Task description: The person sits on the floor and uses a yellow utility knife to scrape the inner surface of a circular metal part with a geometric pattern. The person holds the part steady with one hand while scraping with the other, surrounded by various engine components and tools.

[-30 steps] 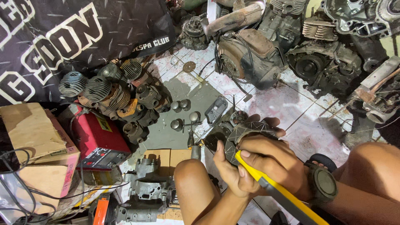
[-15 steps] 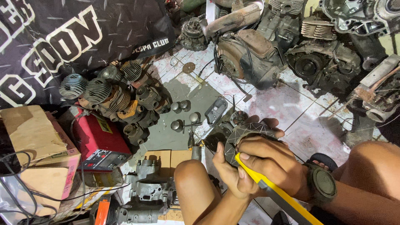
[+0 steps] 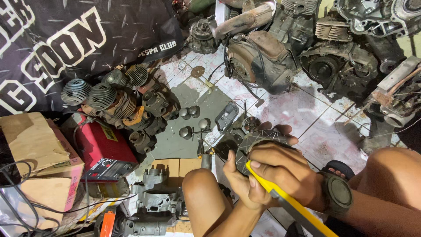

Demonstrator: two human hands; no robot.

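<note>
My left hand [image 3: 240, 182] holds a round grey disc-shaped part [image 3: 259, 138] from below, with its fingertips showing past the disc's far edge. My right hand [image 3: 287, 173], with a black watch [image 3: 337, 193] on the wrist, grips a yellow utility knife [image 3: 285, 202]. The knife's front end rests against the near edge of the disc. Both hands are just above my bare knee [image 3: 206, 193], over the tiled floor. The blade tip is hidden by my fingers.
Several finned engine cylinders [image 3: 109, 98] and small pistons [image 3: 189, 131] lie to the left. A red box [image 3: 103, 151] and cardboard boxes [image 3: 33, 145] stand at the far left. Engine blocks [image 3: 263, 59] crowd the top and right. A crankcase [image 3: 158, 206] sits near my knee.
Both hands stay on the disc and the knife in nearly the same place; only a slight shift of the fingers shows.
</note>
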